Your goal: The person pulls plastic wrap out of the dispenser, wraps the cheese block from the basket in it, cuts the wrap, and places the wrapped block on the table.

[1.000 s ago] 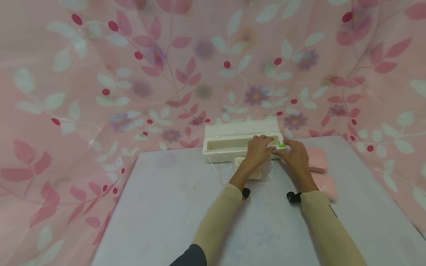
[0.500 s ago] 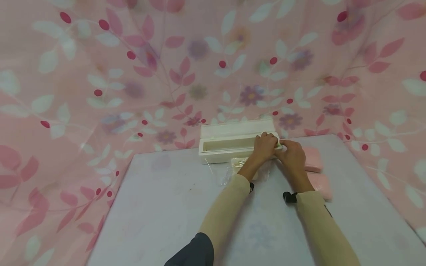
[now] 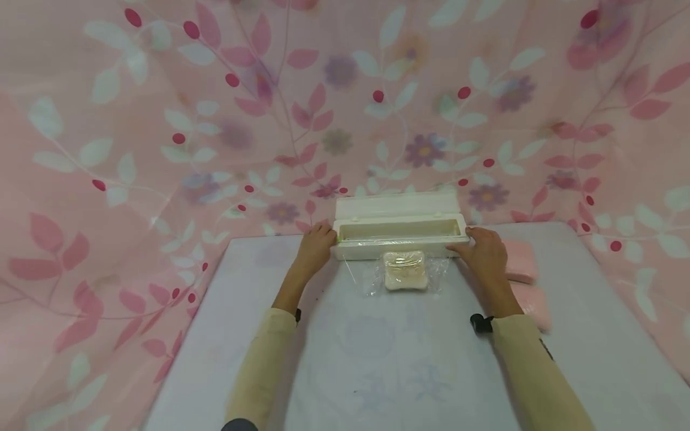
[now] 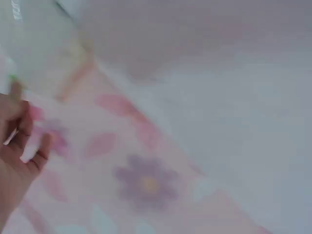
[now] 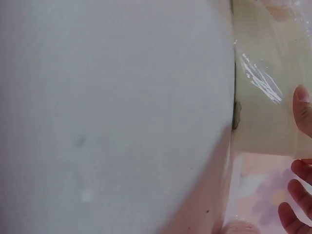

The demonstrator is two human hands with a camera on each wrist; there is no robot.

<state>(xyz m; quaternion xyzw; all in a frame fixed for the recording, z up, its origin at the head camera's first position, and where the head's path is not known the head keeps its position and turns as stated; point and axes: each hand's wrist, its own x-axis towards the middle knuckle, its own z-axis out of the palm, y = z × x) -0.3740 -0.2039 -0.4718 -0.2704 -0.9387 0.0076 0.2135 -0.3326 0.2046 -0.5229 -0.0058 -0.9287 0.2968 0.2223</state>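
Observation:
A long white box stands at the back of the table with its lid raised. Clear film hangs over its front. My left hand is at the box's left end, fingertips on a small green slider at the front rim; its thumb is hidden. At the opposite end my right hand grips the box, thumb on the front over the film and the other fingers round the end. In front of the box, a cream-coloured block lies with clear film about it.
Two pink wrapped packs lie one before the other beside my right wrist. The white-covered table extends toward me. Behind the box hangs a pink floral curtain.
My left hand has moved from the box's right end to its left end, and the green slider has gone with it. My right hand stays at the right end. The cream block now shows fully.

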